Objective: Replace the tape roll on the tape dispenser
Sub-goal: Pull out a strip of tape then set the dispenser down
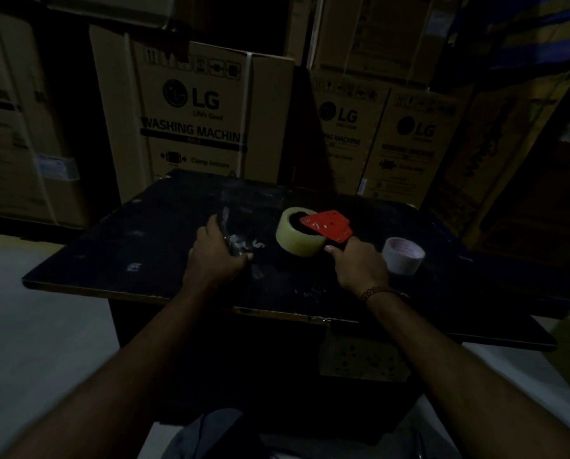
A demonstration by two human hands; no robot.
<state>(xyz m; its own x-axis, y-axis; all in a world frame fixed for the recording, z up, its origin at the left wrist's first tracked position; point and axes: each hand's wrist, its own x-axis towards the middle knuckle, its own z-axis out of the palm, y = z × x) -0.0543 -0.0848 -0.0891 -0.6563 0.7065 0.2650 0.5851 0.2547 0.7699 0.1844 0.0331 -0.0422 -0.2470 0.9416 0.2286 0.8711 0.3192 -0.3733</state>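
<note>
Tape dispenser: only the red side plate shows; handle hidden inside the grip of the right hand; blade end not to be made out.
Tape roll: core partly covered by the red plate; loose end too dim to find.
White roll: near-left edge hidden behind the right hand; print on its inner face blurred.
Left hand: fingers partly out of sight, curled round a shiny crumpled scrap; material unclear.
Forearms: both cut by the lower edge.
Surface: base lost in shadow.
Cartons: small print blurred; tops cut off or in darkness.
</note>
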